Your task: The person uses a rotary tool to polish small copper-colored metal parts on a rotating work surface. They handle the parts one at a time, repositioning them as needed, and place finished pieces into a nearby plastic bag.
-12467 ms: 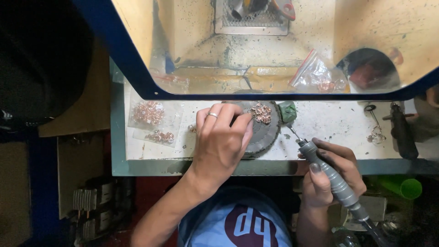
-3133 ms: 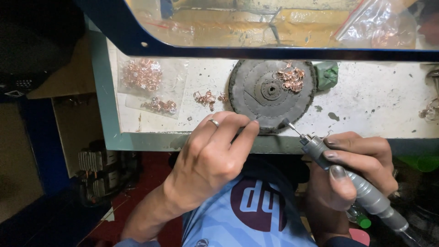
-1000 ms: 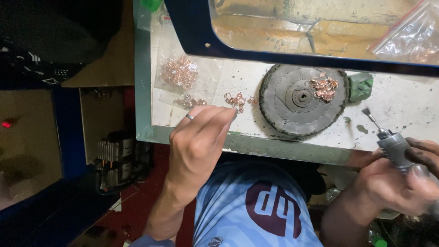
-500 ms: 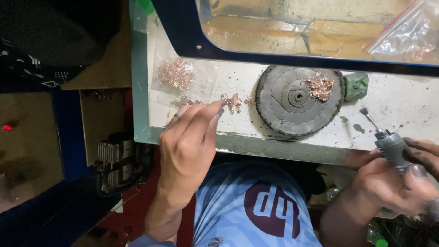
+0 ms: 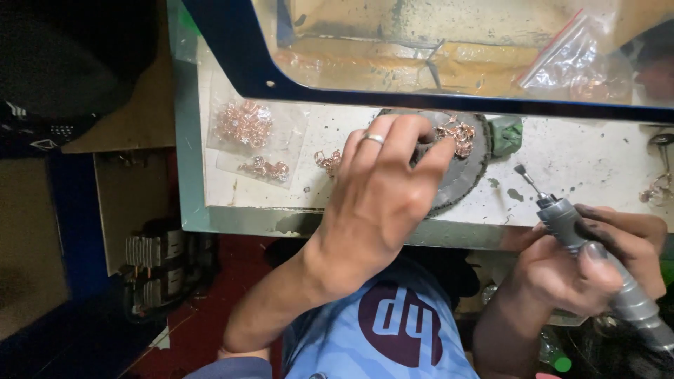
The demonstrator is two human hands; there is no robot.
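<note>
My left hand [image 5: 382, 193], with a ring on one finger, lies over the dark round disc [image 5: 467, 179] on the white bench; its fingertips reach the cluster of rose-gold jewellery pieces [image 5: 458, 135] on the disc's far side. Whether it pinches a piece is hidden. My right hand [image 5: 590, 260] grips a grey rotary handpiece [image 5: 562, 214] near the bench's front edge. The small bit points up and to the left, apart from the disc. A few loose rose-gold pieces [image 5: 328, 161] lie just left of the disc.
Two clear bags of rose-gold pieces [image 5: 246, 123] [image 5: 263, 168] rest at the bench's left. A green lump [image 5: 507, 135] sits right of the disc. A blue-framed clear shield [image 5: 421, 49] rises behind, with a plastic bag [image 5: 572, 63] beyond it. More metal pieces [image 5: 656, 189] lie far right.
My left hand has moved right from the loose pieces beside the disc onto the disc, toward the cluster. The right hand with the handpiece stays near the front right.
</note>
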